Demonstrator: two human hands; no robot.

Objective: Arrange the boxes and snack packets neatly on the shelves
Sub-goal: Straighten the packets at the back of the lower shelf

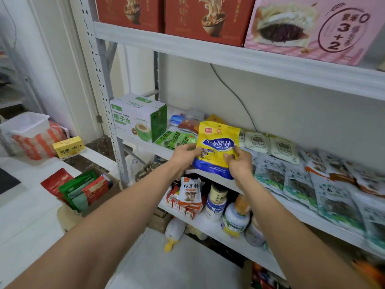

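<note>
At the centre of the frame, you hold the yellow and blue packet (216, 149) upright just in front of the middle shelf (235, 181), your left hand (185, 154) pinching its left edge and your right hand (237, 163) closed on its lower right corner. Both grips are shut on the packet, thumbs on the printed face.

To place it well, keep it face-out and level, and look for the gap behind it: the green packets (176, 139) lie to its left beside the coconut water box (138, 118), and the pale packets (270, 143) run off to the right. Judging from that, the slot between those two groups looks like the natural home. Lower the bottom edge onto the shelf first, then let go with one hand at a time so it does not slump onto its neighbours. Square its edge with the row.
</note>
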